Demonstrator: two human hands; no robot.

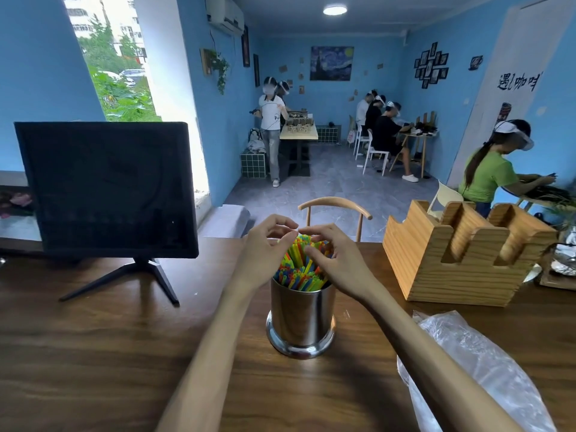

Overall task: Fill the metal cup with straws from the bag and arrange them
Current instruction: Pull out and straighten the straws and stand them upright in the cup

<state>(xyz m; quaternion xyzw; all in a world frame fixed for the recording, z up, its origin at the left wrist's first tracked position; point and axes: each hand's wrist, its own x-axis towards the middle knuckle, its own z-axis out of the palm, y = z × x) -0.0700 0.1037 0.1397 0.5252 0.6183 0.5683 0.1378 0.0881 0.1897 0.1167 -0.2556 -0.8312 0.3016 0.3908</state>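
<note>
Metal cup (300, 319) is standing upright mid-table, near the table's (93, 353) front, packed with multicoloured straws (300, 269) fanning unevenly above the rim. Left hand (261, 251) and right hand (336, 260) are cupping the bundle from either side, fingers curled onto the tips, probably gathering and levelling them. Bag (467, 369) is lying slack to the right, apparently emptied.

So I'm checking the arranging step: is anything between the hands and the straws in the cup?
Nothing visible is. The left hand and right hand are already at the tops of the straws standing in the metal cup. The plastic bag lies off to the right.
</note>
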